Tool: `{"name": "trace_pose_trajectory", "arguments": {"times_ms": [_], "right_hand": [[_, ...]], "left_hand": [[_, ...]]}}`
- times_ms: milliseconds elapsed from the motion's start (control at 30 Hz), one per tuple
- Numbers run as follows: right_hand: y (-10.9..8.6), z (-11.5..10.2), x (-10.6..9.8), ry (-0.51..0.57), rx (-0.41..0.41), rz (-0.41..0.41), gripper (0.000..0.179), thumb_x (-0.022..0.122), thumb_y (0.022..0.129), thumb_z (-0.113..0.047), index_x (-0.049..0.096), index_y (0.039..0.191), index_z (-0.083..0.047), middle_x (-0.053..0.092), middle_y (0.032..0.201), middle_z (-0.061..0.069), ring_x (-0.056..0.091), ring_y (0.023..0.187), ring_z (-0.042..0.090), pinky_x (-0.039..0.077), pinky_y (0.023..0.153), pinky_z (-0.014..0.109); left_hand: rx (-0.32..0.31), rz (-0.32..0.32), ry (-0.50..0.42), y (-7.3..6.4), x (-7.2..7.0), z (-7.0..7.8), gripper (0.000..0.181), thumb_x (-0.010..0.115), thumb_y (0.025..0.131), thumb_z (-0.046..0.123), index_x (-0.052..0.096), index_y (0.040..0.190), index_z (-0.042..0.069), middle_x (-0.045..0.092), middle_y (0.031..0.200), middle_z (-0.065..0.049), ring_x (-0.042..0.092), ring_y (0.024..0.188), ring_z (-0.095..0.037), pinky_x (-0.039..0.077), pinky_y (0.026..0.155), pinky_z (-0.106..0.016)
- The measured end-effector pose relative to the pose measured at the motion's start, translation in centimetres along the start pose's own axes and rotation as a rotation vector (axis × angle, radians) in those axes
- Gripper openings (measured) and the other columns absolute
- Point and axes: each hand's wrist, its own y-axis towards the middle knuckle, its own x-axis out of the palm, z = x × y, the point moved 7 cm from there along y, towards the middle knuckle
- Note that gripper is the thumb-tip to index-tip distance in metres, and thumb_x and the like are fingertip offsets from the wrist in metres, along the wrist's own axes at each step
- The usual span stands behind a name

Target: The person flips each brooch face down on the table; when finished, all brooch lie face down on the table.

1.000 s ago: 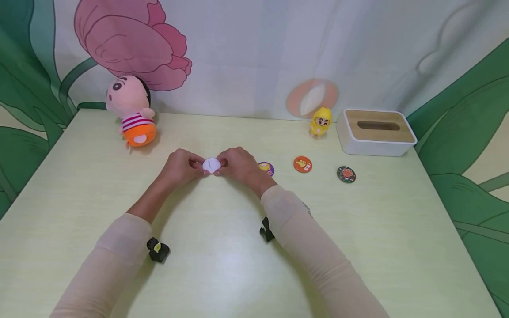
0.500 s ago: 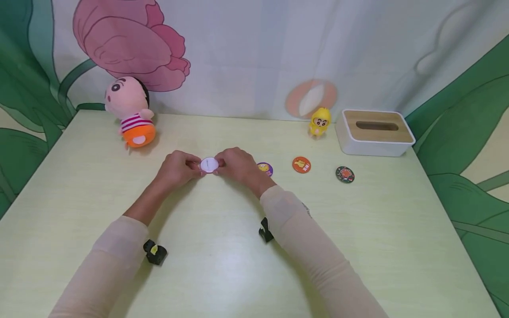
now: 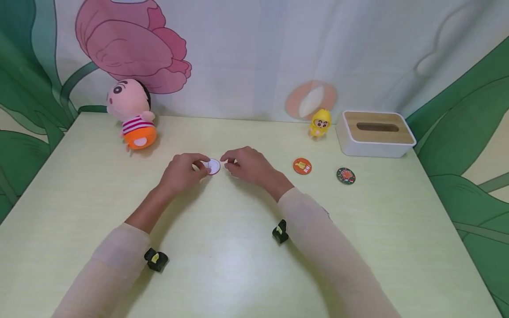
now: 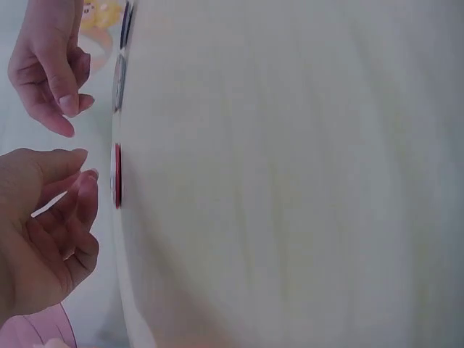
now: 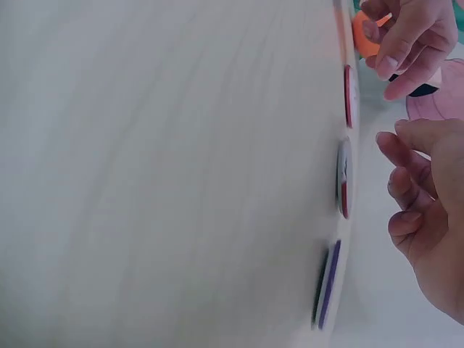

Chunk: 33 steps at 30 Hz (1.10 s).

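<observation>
A round flat badge with a white face [image 3: 214, 166] and red edge lies on the table between the hands, also seen edge-on as a red-rimmed badge [image 4: 117, 175] in the left wrist view. My left hand [image 3: 184, 172] is at its left side, thumb and forefinger apart, fingertips overlapping it in the head view. In the left wrist view the left hand [image 4: 51, 225] shows a gap between its fingertips and the badge. My right hand [image 3: 250, 165] hovers just right of the badge, fingers loosely bent around nothing. A purple-edged badge [image 5: 328, 285] is hidden behind this hand in the head view.
Right of the hands lie an orange thumbs-up badge [image 3: 302, 166] and a dark patterned badge [image 3: 346, 176]. Toward the back stand a plush doll [image 3: 135, 117], a small yellow figure [image 3: 320, 123] and a white tissue box with a wooden lid [image 3: 375, 134]. A printed curtain [image 3: 238, 57] hangs behind.
Both hands held the white-faced badge between them earlier. The right hand has let go and drawn away to the right, covering the purple badge; the left fingers have loosened at the badge's left edge.
</observation>
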Motion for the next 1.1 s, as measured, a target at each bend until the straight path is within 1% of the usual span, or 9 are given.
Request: {"name": "trace_pose_trajectory", "arguments": {"times_ms": [133, 200, 333, 400, 500, 633, 800, 933, 1100], "right_hand": [[-1.3, 0.4, -0.8, 0.004, -0.016, 0.019, 0.026, 0.061, 0.101, -0.016, 0.072, 0.123, -0.01, 0.077, 0.109, 0.003, 0.066, 0.092, 0.016, 0.054, 0.084, 0.03], [-2.0, 0.9, -1.1, 0.008, -0.014, 0.025, 0.024, 0.062, 0.1, -0.016, 0.074, 0.121, -0.011, 0.077, 0.108, 0.002, 0.064, 0.09, 0.016, 0.053, 0.08, 0.03], [-3.0, 2.4, -1.3, -0.006, 0.014, 0.014, 0.025, 0.064, 0.099, -0.018, 0.074, 0.122, -0.011, 0.076, 0.108, 0.001, 0.057, 0.078, 0.015, 0.044, 0.067, 0.026], [-3.3, 3.1, -1.4, -0.021, 0.039, 0.003, 0.03, 0.067, 0.097, -0.019, 0.071, 0.126, -0.011, 0.075, 0.109, 0.001, 0.057, 0.076, 0.016, 0.044, 0.067, 0.025], [-3.3, 4.1, -1.3, -0.038, 0.073, -0.027, 0.04, 0.071, 0.095, -0.024, 0.066, 0.133, -0.01, 0.072, 0.115, 0.002, 0.062, 0.083, 0.017, 0.052, 0.077, 0.027], [-3.2, 4.9, -1.1, -0.049, 0.108, -0.058, 0.051, 0.076, 0.092, -0.028, 0.063, 0.137, -0.008, 0.07, 0.118, 0.005, 0.064, 0.097, 0.02, 0.055, 0.089, 0.033], [-2.9, 5.4, -0.7, -0.033, 0.145, -0.081, 0.061, 0.08, 0.087, -0.037, 0.062, 0.137, -0.007, 0.069, 0.117, 0.007, 0.062, 0.099, 0.021, 0.054, 0.087, 0.033], [-2.5, 5.9, -0.4, -0.003, 0.183, -0.083, 0.061, 0.082, 0.086, -0.039, 0.064, 0.136, -0.008, 0.069, 0.116, 0.006, 0.063, 0.102, 0.02, 0.055, 0.088, 0.033], [-2.1, 6.2, -0.3, 0.002, 0.213, -0.077, 0.055, 0.083, 0.084, -0.039, 0.068, 0.129, -0.011, 0.071, 0.112, 0.003, 0.063, 0.103, 0.02, 0.054, 0.089, 0.035]], "left_hand": [[0.061, -0.05, -0.03, 0.2, 1.2, 1.2, 0.03, 0.067, 0.096, 0.016, 0.071, 0.123, 0.004, 0.073, 0.099, -0.016, 0.06, 0.073, -0.021, 0.046, 0.063, -0.025], [0.085, -0.071, -0.036, 0.4, 1.7, 1.8, 0.03, 0.067, 0.096, 0.015, 0.071, 0.124, 0.004, 0.073, 0.099, -0.016, 0.06, 0.072, -0.02, 0.046, 0.063, -0.026], [0.121, -0.098, -0.03, 0.8, 2.4, 2.8, 0.032, 0.068, 0.094, 0.014, 0.07, 0.124, 0.001, 0.074, 0.098, -0.017, 0.059, 0.07, -0.019, 0.046, 0.062, -0.025], [0.134, -0.109, -0.028, 1.2, 2.8, 3.3, 0.034, 0.07, 0.093, 0.013, 0.07, 0.123, -0.001, 0.074, 0.097, -0.017, 0.059, 0.07, -0.019, 0.045, 0.061, -0.024], [0.124, -0.127, -0.015, 1.8, 3.4, 3.7, 0.038, 0.072, 0.091, 0.013, 0.068, 0.125, -0.004, 0.074, 0.099, -0.018, 0.059, 0.075, -0.019, 0.044, 0.061, -0.023], [0.08, -0.162, 0.019, 2.6, 4.2, 3.9, 0.049, 0.075, 0.089, 0.016, 0.063, 0.132, -0.004, 0.073, 0.11, -0.019, 0.065, 0.09, -0.025, 0.05, 0.071, -0.026], [0.028, -0.186, 0.054, 3.3, 4.5, 3.9, 0.057, 0.079, 0.089, 0.019, 0.059, 0.138, -0.002, 0.072, 0.118, -0.02, 0.067, 0.103, -0.03, 0.055, 0.082, -0.032], [0.007, -0.177, 0.05, 3.6, 4.6, 3.8, 0.055, 0.08, 0.087, 0.019, 0.063, 0.134, -0.002, 0.072, 0.115, -0.018, 0.064, 0.102, -0.028, 0.054, 0.084, -0.033], [0.015, -0.167, 0.06, 3.6, 4.9, 3.9, 0.046, 0.081, 0.087, 0.02, 0.069, 0.127, 0.0, 0.074, 0.112, -0.016, 0.061, 0.1, -0.026, 0.052, 0.087, -0.035]]}}
